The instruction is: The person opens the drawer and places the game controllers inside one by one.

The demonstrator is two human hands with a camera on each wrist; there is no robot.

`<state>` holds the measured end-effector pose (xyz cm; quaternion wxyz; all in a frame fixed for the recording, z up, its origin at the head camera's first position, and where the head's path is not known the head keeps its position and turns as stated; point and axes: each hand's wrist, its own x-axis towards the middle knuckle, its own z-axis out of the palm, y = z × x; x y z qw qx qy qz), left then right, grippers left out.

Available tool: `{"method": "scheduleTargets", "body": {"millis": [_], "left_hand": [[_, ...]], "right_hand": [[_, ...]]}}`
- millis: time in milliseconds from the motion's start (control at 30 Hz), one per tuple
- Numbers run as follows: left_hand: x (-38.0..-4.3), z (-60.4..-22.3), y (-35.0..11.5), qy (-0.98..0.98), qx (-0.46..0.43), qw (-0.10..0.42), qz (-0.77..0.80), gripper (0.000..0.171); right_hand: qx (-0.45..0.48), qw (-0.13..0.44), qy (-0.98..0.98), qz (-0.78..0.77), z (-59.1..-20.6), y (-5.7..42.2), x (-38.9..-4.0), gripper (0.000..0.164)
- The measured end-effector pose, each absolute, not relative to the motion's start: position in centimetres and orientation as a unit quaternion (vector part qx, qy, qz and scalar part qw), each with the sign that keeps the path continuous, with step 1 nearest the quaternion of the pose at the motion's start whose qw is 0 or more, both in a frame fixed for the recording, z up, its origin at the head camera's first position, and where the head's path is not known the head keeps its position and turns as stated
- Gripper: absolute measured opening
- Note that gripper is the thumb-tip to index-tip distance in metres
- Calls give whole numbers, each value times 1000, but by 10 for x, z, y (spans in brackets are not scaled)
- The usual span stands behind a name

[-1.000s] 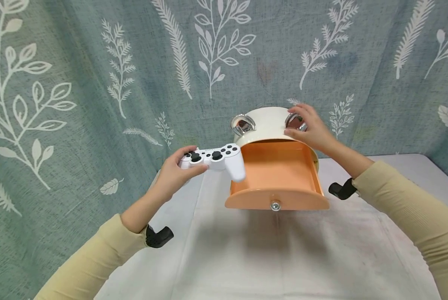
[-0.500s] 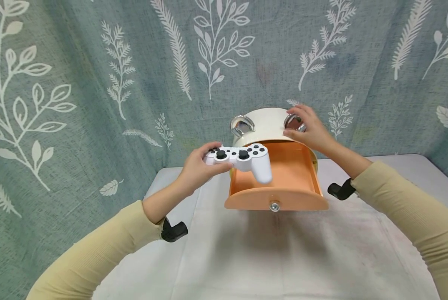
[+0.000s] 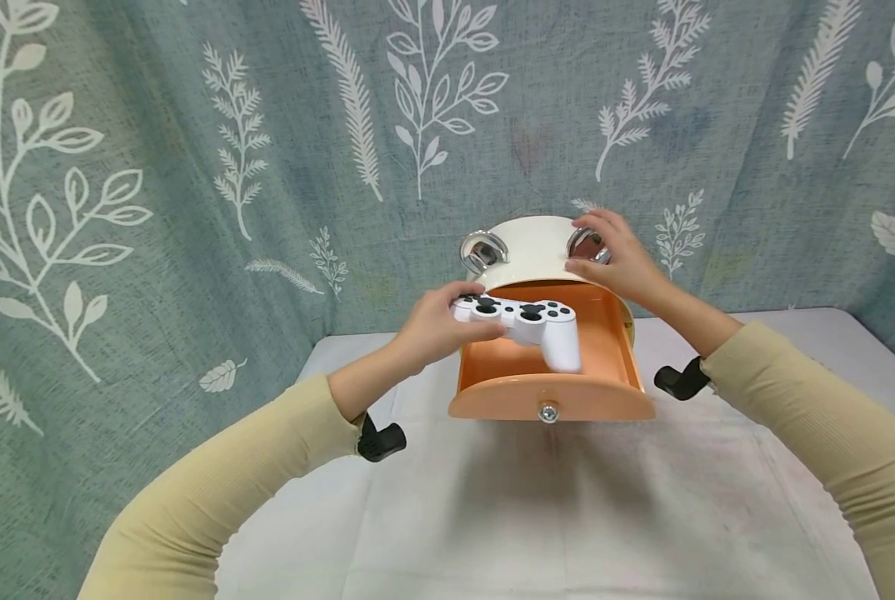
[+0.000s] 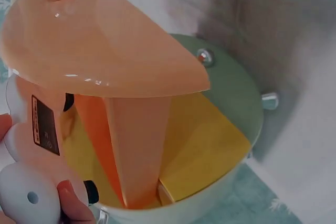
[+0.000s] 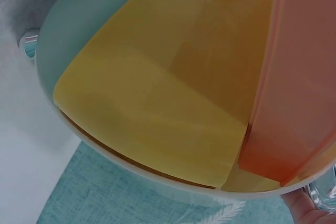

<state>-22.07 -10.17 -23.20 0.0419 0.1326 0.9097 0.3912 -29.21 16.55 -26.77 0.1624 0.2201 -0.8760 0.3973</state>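
My left hand [image 3: 436, 329] grips a white game controller [image 3: 562, 342] by one end, thumb across its face. The controller hangs over the pulled-out orange drawer [image 3: 601, 321], above its tray. In the left wrist view the controller's underside [image 4: 26, 192] shows beside the drawer front [image 4: 105, 40]. The drawer belongs to a small rounded cabinet [image 3: 533, 242] with a cream top. On the cabinet's right side, my right hand [image 3: 620, 254] holds a chrome ring [image 3: 577, 239] between thumb and fingers. Only a bit of that hand's fingers [image 5: 300, 205] shows in the right wrist view.
A second chrome ring [image 3: 483, 250] sits at the cabinet's left. Below the orange drawer are a yellow drawer front [image 5: 157, 103] and a green one [image 4: 231, 77], both pushed in. A white cloth [image 3: 462, 517] covers the table; a patterned curtain [image 3: 305, 125] hangs behind.
My left hand has carried the controller rightward, from the left of the cabinet to over the open drawer. The right hand stays on the chrome ring, and the drawer has not moved.
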Motion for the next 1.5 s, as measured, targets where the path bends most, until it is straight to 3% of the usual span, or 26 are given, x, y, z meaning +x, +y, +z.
{"method": "scheduleTargets", "body": {"millis": [500, 1167, 1500], "left_hand": [[-228, -242, -71, 931, 199, 6, 305, 56], [-236, -252, -58, 965, 139, 20, 222, 67], [-237, -259, -53, 971, 142, -17, 193, 67]], "right_hand": [[237, 164, -871, 397, -268, 167, -291, 56], [233, 169, -871, 399, -269, 166, -292, 56], [234, 164, -872, 397, -268, 166, -291, 57]]}}
